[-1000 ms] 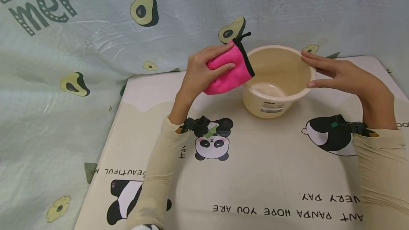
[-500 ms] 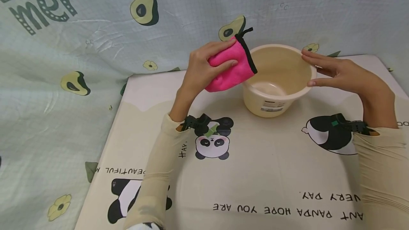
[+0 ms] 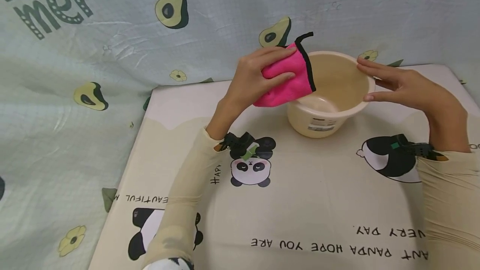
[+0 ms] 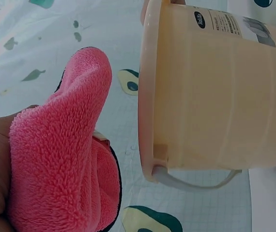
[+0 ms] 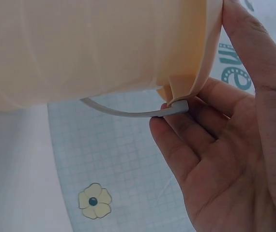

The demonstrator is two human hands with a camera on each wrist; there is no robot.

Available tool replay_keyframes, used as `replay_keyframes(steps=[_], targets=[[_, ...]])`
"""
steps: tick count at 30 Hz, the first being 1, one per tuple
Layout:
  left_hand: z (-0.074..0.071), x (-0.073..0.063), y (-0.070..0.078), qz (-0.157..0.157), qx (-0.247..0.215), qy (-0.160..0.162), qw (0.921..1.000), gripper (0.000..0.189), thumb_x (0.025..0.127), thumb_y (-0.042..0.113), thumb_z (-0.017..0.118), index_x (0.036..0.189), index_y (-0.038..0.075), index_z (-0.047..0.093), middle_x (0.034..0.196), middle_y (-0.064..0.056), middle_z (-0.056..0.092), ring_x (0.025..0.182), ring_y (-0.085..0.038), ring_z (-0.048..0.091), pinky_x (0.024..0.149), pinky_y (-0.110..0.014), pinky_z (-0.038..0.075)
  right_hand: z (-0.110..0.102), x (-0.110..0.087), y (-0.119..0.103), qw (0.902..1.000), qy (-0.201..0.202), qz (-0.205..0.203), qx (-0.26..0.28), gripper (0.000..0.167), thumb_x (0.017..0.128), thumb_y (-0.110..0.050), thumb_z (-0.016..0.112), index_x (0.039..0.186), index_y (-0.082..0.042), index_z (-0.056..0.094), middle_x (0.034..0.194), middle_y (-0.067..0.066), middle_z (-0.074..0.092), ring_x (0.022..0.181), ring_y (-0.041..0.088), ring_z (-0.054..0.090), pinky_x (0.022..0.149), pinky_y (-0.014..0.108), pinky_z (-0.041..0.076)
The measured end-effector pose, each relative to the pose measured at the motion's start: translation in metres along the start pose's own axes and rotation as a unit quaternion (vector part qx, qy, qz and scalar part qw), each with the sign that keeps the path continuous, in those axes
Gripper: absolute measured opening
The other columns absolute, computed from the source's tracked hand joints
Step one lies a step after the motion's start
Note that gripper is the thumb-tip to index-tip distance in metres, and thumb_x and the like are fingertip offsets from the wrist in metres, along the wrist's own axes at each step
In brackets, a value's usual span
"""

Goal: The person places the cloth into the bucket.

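My left hand (image 3: 249, 80) grips a folded pink cloth (image 3: 286, 78) with black edging and a short black loop. In the head view the cloth overlaps the left rim of a cream plastic bucket (image 3: 318, 126); the left wrist view shows fluffy pink cloth (image 4: 63, 159) apart from that rim. My right hand (image 3: 408, 86) holds the bucket's right rim. The thumb lies along the edge, and other fingers reach under the rim beside the grey handle (image 5: 138, 114), as the right wrist view shows. The bucket stands upright; the visible part of its inside is bare.
The table cover (image 3: 292, 203) bears printed pandas and lettering. Behind and to the left hangs a pale curtain (image 3: 123, 45) with avocado prints, close to the bucket's far side. A label (image 3: 321, 124) is on the bucket's near side.
My left hand has moved to the right with the pink cloth, bringing it further over the bucket's left rim. The right hand and the bucket have stayed almost in place.
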State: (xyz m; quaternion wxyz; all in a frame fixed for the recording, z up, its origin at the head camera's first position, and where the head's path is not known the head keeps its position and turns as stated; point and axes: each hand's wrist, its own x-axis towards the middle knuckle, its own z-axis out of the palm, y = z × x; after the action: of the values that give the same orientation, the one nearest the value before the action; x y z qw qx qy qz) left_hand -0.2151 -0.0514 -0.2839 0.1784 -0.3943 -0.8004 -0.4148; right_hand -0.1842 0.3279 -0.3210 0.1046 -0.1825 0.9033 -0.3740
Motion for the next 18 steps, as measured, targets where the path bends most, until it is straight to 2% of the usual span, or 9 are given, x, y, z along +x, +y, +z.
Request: replay_keyframes(steps=[11,18], targets=[[0.020,0.019,0.011,0.018,0.054,-0.049,0.9972,0.048,0.089,0.031,0.080,0.133,0.015,0.070,0.129,-0.005,0.067,0.120,-0.012,0.060,0.094,-0.012,0.046,0.002,0.000,0.002,0.9995,0.003,-0.015,0.027,0.079,0.095,-0.010,0.072,0.160,-0.029,0.031,0.167,-0.021,0.016,0.139,-0.015,0.027,0.100,-0.002,0.026],[0.032,0.033,0.015,0.020,0.097,-0.110,0.9890,0.047,0.093,0.036,0.076,0.136,0.018,0.068,0.130,-0.002,0.065,0.123,-0.011,0.057,0.098,-0.010,0.041,0.000,0.000,0.001,0.9996,0.001,-0.019,0.019,0.078,0.095,-0.010,0.073,0.159,-0.028,0.033,0.167,-0.020,0.018,0.137,-0.015,0.029,0.099,-0.003,0.026]])
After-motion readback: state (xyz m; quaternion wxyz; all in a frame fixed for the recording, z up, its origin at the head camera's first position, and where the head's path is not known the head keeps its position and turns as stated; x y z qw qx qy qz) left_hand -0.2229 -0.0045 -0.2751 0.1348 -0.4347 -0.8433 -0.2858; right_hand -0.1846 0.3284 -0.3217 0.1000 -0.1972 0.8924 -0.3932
